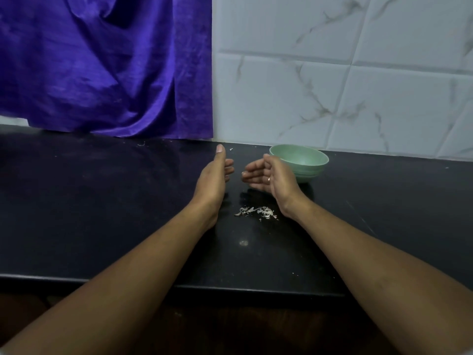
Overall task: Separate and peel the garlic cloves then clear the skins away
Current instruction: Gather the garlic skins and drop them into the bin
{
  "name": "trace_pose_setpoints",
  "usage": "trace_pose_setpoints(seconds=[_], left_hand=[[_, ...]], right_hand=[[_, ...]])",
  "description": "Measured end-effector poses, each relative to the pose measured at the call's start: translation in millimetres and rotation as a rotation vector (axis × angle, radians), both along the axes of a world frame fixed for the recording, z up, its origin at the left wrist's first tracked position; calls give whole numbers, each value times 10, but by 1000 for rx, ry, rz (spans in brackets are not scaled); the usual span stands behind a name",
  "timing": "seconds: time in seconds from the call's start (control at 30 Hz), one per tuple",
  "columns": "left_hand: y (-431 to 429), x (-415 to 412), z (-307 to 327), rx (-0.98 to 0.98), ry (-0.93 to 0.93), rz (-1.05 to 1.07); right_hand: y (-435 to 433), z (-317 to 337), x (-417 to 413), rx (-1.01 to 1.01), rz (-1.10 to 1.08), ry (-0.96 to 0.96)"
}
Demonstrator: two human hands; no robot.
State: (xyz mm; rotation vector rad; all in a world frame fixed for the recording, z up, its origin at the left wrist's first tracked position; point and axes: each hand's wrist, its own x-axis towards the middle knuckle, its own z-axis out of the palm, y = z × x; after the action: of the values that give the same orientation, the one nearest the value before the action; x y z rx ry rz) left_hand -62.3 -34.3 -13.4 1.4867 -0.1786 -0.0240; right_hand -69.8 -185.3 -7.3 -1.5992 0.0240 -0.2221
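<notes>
A small heap of pale garlic skins lies on the black counter, between my two wrists. My left hand stands on its edge, thumb up, fingers loosely curled and holding nothing. Facing it, my right hand is cupped with relaxed fingers, also holding nothing that I can see. A green bowl stands just behind my right hand; its inside shows no cloves from this angle. No garlic cloves are in view.
A purple cloth hangs down to the counter at the back left. White marbled tiles form the back wall. A few skin flecks lie near the counter's front edge.
</notes>
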Motion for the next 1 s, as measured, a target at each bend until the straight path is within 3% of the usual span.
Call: trace_pose_setpoints(seconds=[0.1, 0.27, 0.33, 0.47, 0.63, 0.83, 1.0], left_hand=[[-12, 33, -26, 39, -35, -10], [-45, -21, -39, 47, -36, -78], [-127, -107, -34, 33, -22, -132], [-344, -273, -33, -60, 62, -257], [-469, -297, 14, -230, 134, -337], [-201, -215, 111, -306, 92, -51], [-178, -236, 114, -253, 102, -3]], right_hand=[[52, -17, 22, -89, 119, 29], [-8, -65, -210, -7, 286, 27], [-55, -77, -331, 40, 197, -33], [-243, -118, -509, 146, -218, -135], [-158, -171, -547, 183, -333, -67], [113, -106, -418, 72, -32, 8], [9, -44, -369, 207, 46, 22]])
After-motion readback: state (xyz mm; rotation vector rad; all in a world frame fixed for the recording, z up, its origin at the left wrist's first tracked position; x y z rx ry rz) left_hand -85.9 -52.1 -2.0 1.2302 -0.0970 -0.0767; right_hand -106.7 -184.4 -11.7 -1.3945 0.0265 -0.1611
